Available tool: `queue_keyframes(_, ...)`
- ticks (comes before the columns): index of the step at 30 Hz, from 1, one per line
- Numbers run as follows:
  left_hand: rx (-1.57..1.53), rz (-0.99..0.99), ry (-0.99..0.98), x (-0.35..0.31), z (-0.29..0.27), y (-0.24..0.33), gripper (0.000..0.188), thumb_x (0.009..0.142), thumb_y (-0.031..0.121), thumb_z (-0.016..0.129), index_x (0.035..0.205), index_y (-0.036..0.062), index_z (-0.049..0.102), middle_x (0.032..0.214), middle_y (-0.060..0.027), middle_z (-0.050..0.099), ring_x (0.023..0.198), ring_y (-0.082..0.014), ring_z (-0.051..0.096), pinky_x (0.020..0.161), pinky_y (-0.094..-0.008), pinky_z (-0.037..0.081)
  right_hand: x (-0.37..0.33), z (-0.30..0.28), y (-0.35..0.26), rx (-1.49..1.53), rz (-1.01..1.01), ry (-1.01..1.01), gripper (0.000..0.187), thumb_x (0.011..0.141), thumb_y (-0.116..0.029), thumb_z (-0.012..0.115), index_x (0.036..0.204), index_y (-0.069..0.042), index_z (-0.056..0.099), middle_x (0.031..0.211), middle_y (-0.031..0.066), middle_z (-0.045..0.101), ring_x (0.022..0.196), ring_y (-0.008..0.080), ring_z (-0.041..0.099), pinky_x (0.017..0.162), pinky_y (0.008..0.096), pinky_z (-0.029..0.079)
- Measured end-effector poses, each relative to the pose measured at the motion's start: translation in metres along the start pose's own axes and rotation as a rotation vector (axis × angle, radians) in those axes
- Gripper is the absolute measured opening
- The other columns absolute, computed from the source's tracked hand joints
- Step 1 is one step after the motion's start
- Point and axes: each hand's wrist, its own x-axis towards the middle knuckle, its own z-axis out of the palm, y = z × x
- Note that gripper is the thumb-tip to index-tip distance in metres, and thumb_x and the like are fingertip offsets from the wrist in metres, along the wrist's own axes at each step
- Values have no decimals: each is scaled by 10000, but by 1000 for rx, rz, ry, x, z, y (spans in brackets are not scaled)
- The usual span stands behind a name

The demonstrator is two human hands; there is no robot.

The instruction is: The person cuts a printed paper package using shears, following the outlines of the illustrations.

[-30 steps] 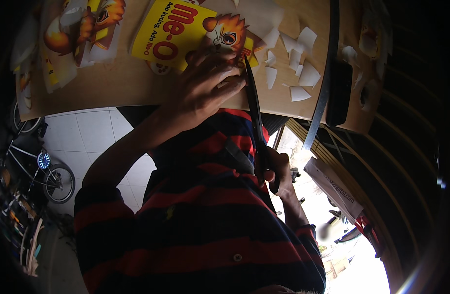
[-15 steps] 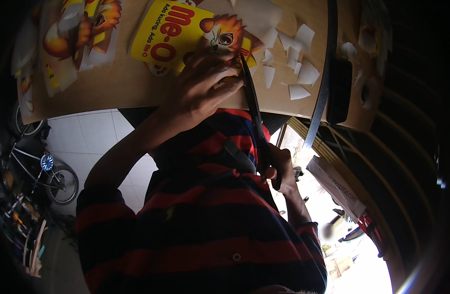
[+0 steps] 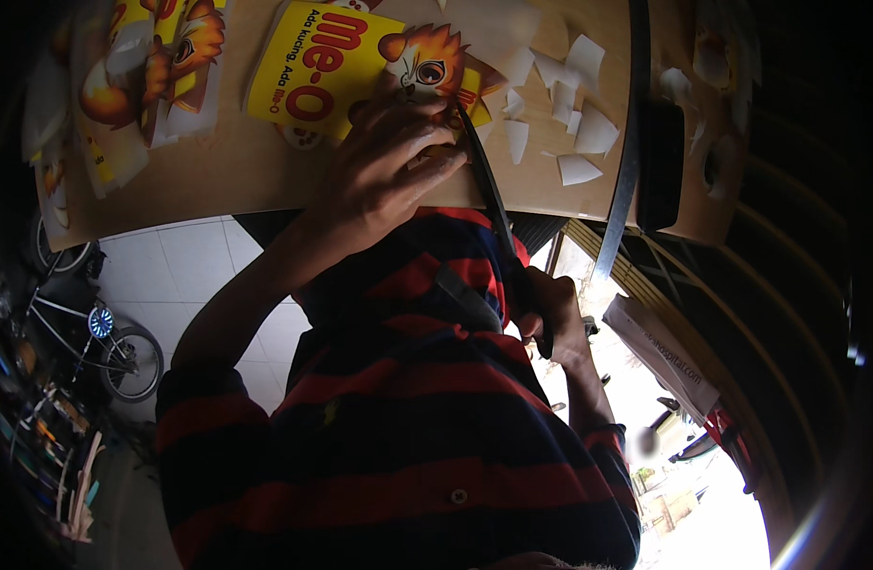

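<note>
Head cam: I'm bending over a brown tabletop [image 3: 218, 180], w/ a yellow cat sheet [image 3: 365, 62] lying in front of me, near the table's front edge. My L hand [image 3: 384, 171] is resting on the sheet's lower R part, fingers bent & close tog., holding it; can't tell if the thumb is pinching from underneath. My R hand [image 3: 555, 309] is sitting lower, off the table edge, fingers curling tight round the handles of long dark scissors [image 3: 489, 185]. Their tip is reaching up to the sheet, just beside my L fingertips & below the orange cartoon cat's face. Blades are looking narrow, but it's too dark to tell if they're fully closed.

White paper scraps [image 3: 596, 133] are lying loose to the R of the sheet. Farther R, a grey metal strip [image 3: 622, 195] is running past the table edge, w/ a black oblong object [image 3: 660, 171] lying beside it. More cat cutouts [image 3: 189, 52] are overlapping at far L. Below them, a bicycle [image 3: 80, 349] is standing on the tiled floor [image 3: 185, 261].
</note>
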Motion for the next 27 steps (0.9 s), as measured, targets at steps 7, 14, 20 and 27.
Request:
queue_keyframes(7,-6,-5,-1,-1,0,1,411,595,-37,703,979,103,675,1025,-28,593,1171,-235,518,1042,-506,382,5,-6,-1,-134,-27,-2,834,612,-832,526,708,-5,492,569,4,465,494,86,452,448,247,349)
queue_keyframes(14,17,-9,37,4,-1,3,337,641,-23,714,949,114,687,968,-20,613,1091,-233,573,1006,-478,403,4,-7,10,-2,-40,5,622,636,-537,794,681,6,492,563,39,476,509,101,439,461,302,333)
queue_keyframes(20,-13,-17,39,6,-3,5,236,697,-2,757,916,67,701,937,-56,614,1042,-241,594,1008,-488,412,5,-6,10,9,-52,-3,640,627,-576,782,710,-5,505,575,25,485,526,89,432,471,288,341)
queue_keyframes(27,-71,-98,49,17,-6,20,186,789,53,695,969,91,669,939,-53,627,959,-221,622,893,-402,462,3,8,19,245,30,15,768,571,-731,696,761,-7,521,618,8,504,583,90,481,493,284,364)
